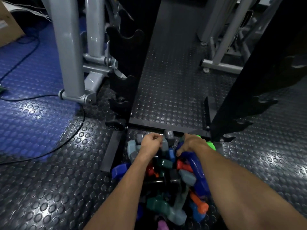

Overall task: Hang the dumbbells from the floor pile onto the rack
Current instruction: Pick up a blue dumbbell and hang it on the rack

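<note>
2 bare hands reach into a pile of coloured dumbbells (167, 171) on the studded floor (58, 188), just before the black rack (132, 67). Left hand (152, 144) grasps a grey dumbbell (166, 141); right hand (191, 144) seemingly clasps a green dumbbell (210, 144).

— How are the arms placed?

— Both bare forearms stretch forward and downward, side by side, the right one nearer the camera and looming larger.

— And the left hand (151, 143)?

— Knuckles up, fingers curled under into a closed fist; what they wrap is hidden beneath the hand. The wrist is straight, in line with the forearm.

— The right hand (191, 144)?

— Just beside the left and level with it, back turned up, wrist slightly bent inward. The thumb points down toward the left hand; the fingers bend away out of sight, so I cannot tell whether they close on anything.
</note>
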{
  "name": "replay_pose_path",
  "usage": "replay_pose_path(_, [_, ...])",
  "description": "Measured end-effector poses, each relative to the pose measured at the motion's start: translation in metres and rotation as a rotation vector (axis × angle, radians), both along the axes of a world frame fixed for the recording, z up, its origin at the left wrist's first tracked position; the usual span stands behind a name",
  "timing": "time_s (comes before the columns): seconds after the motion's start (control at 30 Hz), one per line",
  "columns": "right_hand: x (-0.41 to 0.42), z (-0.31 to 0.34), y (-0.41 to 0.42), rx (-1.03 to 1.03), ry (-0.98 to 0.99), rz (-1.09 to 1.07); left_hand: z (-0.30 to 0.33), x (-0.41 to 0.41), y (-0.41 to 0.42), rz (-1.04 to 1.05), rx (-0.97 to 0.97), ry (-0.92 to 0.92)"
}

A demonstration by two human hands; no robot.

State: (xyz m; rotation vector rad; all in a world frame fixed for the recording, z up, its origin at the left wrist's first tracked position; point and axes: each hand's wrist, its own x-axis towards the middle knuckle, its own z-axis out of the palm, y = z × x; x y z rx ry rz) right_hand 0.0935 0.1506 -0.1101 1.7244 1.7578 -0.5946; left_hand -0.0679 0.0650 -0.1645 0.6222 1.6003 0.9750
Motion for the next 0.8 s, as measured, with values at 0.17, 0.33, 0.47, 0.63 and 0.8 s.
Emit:
replay_pose_path(0.17, [0.008, 0.014, 0.008, -0.020, 0.044, 0.041, -0.008, -0.004, 0.003, 0.058, -0.017, -0.107])
replay_pose_path(0.33, [0.022, 0.033, 0.005, 0.055, 0.076, 0.045, 0.002, -0.004, -0.003, 0.067, -0.018, -0.144])
replay_pose_path(0.47, [0.034, 0.047, 0.004, 0.067, 0.120, 0.017, 0.023, 0.005, -0.002, 0.047, -0.012, -0.181])
replay_pose_path(0.63, [0.056, 0.063, 0.008, 0.112, 0.228, -0.088, 0.032, 0.034, -0.010, -0.215, -0.060, -0.280])
replay_pose_path(0.8, [0.067, 0.074, 0.004, 0.117, 0.231, -0.048, 0.034, 0.087, -0.019, -0.697, -0.011, -0.028])
